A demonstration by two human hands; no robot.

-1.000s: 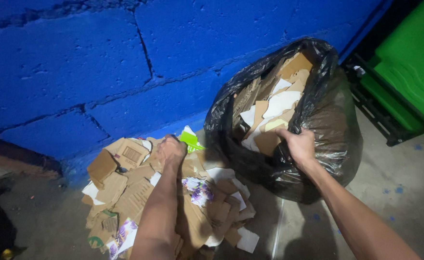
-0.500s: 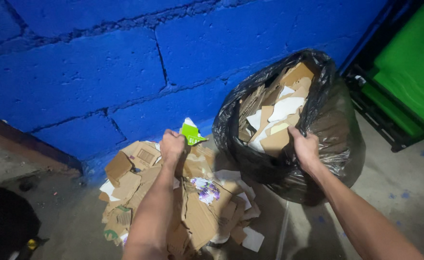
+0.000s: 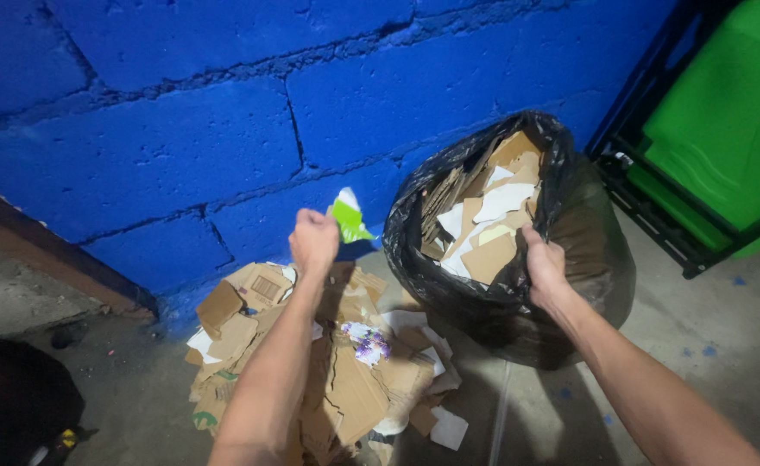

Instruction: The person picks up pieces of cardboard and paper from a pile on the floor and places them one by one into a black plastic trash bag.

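My left hand (image 3: 313, 242) is closed around a green and white scrap of card (image 3: 349, 217), held up in the air above a heap of torn cardboard pieces (image 3: 345, 380) on the floor. My right hand (image 3: 545, 266) grips the near rim of a black plastic bag (image 3: 583, 233). The bag stands open against the blue block wall and is filled with brown and white cardboard scraps (image 3: 485, 216). The green scrap is just left of the bag's mouth.
A blue painted block wall (image 3: 181, 129) runs behind the heap and the bag. A green bin (image 3: 725, 129) on a black frame stands at the right. A dark object (image 3: 9, 406) lies at the lower left on the grey concrete floor (image 3: 699, 319).
My left hand has lifted the green scrap up off the heap and toward the bag. My right hand keeps its hold on the bag's rim.
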